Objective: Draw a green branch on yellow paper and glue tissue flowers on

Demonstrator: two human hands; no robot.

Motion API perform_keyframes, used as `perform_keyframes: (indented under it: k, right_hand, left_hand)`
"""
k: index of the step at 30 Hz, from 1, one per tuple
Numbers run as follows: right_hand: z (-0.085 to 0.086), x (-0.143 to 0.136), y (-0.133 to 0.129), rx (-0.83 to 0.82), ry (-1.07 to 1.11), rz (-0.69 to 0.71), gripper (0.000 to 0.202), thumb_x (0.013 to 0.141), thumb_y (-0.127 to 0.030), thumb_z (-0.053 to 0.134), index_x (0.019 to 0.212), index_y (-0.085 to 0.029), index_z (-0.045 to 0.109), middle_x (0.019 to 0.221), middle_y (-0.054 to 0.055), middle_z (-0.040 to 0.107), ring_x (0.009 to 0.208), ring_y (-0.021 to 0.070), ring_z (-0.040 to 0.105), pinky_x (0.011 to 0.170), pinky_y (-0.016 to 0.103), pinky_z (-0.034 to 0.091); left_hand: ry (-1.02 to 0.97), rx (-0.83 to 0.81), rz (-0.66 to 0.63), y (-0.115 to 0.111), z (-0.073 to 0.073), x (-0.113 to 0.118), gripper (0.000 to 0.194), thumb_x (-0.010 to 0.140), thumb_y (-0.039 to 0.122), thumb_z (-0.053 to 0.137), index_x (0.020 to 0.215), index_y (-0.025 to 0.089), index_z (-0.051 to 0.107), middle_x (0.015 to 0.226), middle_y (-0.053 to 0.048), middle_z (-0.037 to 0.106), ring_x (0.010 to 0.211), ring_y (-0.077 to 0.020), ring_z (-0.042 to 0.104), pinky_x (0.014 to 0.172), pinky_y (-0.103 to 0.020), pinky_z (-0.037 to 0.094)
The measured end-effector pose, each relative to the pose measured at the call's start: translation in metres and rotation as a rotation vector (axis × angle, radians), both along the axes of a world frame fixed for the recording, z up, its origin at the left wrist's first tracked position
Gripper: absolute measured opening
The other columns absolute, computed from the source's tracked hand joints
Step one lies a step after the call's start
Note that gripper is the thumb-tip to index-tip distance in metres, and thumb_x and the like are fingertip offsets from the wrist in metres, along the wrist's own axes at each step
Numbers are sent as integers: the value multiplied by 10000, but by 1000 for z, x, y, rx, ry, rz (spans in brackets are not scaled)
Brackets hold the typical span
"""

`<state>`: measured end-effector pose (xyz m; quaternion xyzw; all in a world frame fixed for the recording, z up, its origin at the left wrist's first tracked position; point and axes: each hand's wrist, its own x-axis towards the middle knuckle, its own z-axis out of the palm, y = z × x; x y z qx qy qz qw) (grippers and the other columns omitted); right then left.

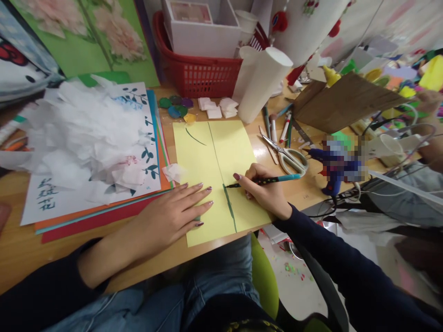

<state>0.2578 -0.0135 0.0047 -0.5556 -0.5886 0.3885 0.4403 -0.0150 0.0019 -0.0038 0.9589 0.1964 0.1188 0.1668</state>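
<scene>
A yellow sheet [194,180] with a fold down its middle lies on the wooden table. My left hand [173,212] rests flat on its left part, fingers spread, holding nothing. In my right hand [261,186] is a dark marker [270,180] with a teal end, its tip touching the sheet near the fold. A thick green line [228,203] runs from the tip down to the sheet's lower edge. One thin curved dark line shows at the upper left of the sheet. A small white tissue piece [174,172] lies by the sheet's left edge.
Crumpled white tissue [86,133] covers stacked coloured papers at left. A red basket [211,76], white roll [265,85] and white pads stand behind. Scissors [289,157], pens and a blue glue gun [334,170] lie right, near a cardboard box [346,101]. Another person's hand shows at far right.
</scene>
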Motion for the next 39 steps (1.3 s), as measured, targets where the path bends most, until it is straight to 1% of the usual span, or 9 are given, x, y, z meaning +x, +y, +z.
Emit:
perform_keyframes:
  k: [5,9,12,18,23,28,34,39]
  right_hand:
    - [1,0,-2,2,5,0,425,872,-393,728,589,-216,465,457,-57,509,373,71,426,396,252,310]
    - [0,-3,2,-13,16,-41,431,861,-438,731,607,-222,458,449,-62,510,367,71,428,390,246,327]
    - [-1,-3,3,-18,23,-45,436,856,-455,734,611,-222,458,450,-59,514,371,73,434,392,246,335]
    - [0,-2,1,-26,30,-28,432,856,-437,740,603,-217,467,451,-54,520,366,71,432,387,242,326]
    - [-2,-2,1,-23,33,-30,426,864,-433,733,611,-222,463,449,-60,514,367,76,432,393,247,328]
    - [-1,3,-5,-17,2,13,419,878,-399,721,592,-221,470,453,-55,515,363,79,435,387,254,325]
    - [2,2,-15,21,-24,25,417,867,-358,726,564,-214,479,455,-49,512,383,79,430,411,262,316]
    - [2,4,-23,12,-45,38,407,860,-328,726,559,-214,478,456,-49,504,397,81,421,404,258,306]
  left_hand:
    - [-9,8,-9,0,-2,0,441,1102,355,294,1396,173,569,1553,-97,439,1451,-283,379,1177,-522,362]
    - [-9,-5,-1,0,-3,-1,426,1099,358,318,1408,192,560,1556,-86,436,1461,-267,363,1190,-506,346]
    - [-6,-5,0,0,-3,-1,426,1099,365,322,1406,194,562,1555,-84,438,1461,-271,362,1186,-509,351]
    - [-1,11,-13,0,-2,-1,441,1101,360,300,1395,172,571,1552,-96,439,1453,-283,375,1172,-511,373]
    - [8,-16,-6,1,-2,-2,412,1094,351,346,1420,203,549,1566,-75,421,1464,-271,357,1194,-506,340]
    - [0,-13,-10,1,-3,-1,418,1096,345,334,1414,189,555,1558,-85,431,1465,-269,355,1191,-510,344]
    - [-1,18,-15,1,-4,0,438,1101,353,303,1392,172,575,1550,-91,443,1444,-281,393,1168,-522,375]
    - [-4,-17,-3,1,-3,-1,424,1098,361,328,1409,193,562,1556,-85,433,1449,-267,387,1190,-506,343]
